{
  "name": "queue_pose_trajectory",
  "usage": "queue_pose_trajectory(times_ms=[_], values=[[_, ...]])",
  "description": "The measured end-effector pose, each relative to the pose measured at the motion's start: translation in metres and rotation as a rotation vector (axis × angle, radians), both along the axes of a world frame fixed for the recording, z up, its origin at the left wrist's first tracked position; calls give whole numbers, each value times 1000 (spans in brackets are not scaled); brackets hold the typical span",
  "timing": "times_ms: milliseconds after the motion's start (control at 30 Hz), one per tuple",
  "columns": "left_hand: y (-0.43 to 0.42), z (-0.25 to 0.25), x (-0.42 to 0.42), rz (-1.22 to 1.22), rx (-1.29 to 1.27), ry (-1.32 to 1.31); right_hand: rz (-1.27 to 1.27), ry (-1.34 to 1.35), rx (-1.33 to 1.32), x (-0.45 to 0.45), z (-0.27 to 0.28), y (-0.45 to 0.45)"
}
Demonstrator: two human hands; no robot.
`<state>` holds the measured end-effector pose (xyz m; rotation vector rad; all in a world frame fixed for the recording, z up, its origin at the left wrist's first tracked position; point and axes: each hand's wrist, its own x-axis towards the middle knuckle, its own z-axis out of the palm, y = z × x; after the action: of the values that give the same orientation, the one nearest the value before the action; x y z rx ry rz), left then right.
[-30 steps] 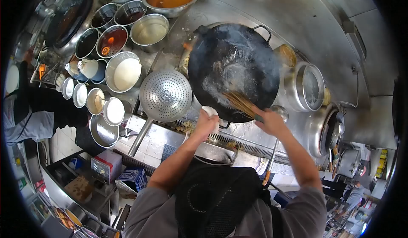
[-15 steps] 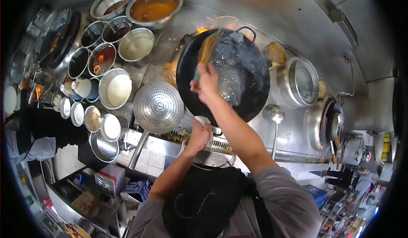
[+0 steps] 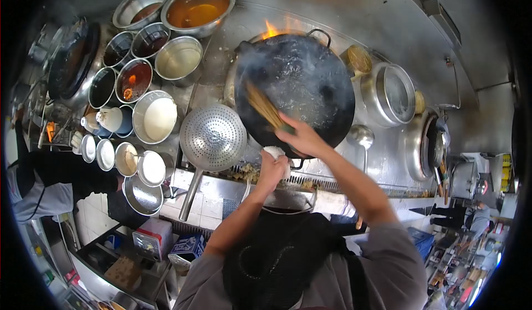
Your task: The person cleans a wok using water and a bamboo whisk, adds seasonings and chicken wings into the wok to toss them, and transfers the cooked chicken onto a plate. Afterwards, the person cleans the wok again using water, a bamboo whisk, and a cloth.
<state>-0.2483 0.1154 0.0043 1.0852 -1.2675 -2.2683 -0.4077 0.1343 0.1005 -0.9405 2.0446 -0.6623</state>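
Note:
A big black wok (image 3: pixel 310 83) sits over the burner, with steam rising and water moving inside it. My right hand (image 3: pixel 302 137) is closed on a bamboo wok brush (image 3: pixel 261 106); its bristles touch or hover close to the wok's left inner wall. At the near rim my left hand (image 3: pixel 271 171) is closed around a folded white cloth (image 3: pixel 280 156), pressed by the wok's edge. The wok's near handle (image 3: pixel 297 165) shows just to the right of the cloth. Left of the wok lies a perforated metal strainer (image 3: pixel 213 138), its handle pointing toward me.
Flames (image 3: pixel 270 30) show behind the wok. Several metal pots of sauces stand to the left, including one of white liquid (image 3: pixel 155 117). A ladle (image 3: pixel 361 137) and a steel pot (image 3: pixel 396 94) are at the right. Another person's sleeve (image 3: pixel 41 199) is at the far left.
My right hand has moved down and to the right with the brush, from the wok's upper left to its near side. The left hand stays at the near rim with the cloth.

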Motion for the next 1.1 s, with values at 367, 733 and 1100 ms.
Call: queue_pose_trajectory(times_ms=[367, 733, 1100], values=[[-18, 33, 2, -144, 314, -84, -135, 290, 70, -36, -14, -7], [-21, 22, 4, -149, 305, -36, -46, 670, 254, -117, -16, 37], [-12, -4, 2, -143, 45, 63, 177, 570, 356, -7, -3, 88]])
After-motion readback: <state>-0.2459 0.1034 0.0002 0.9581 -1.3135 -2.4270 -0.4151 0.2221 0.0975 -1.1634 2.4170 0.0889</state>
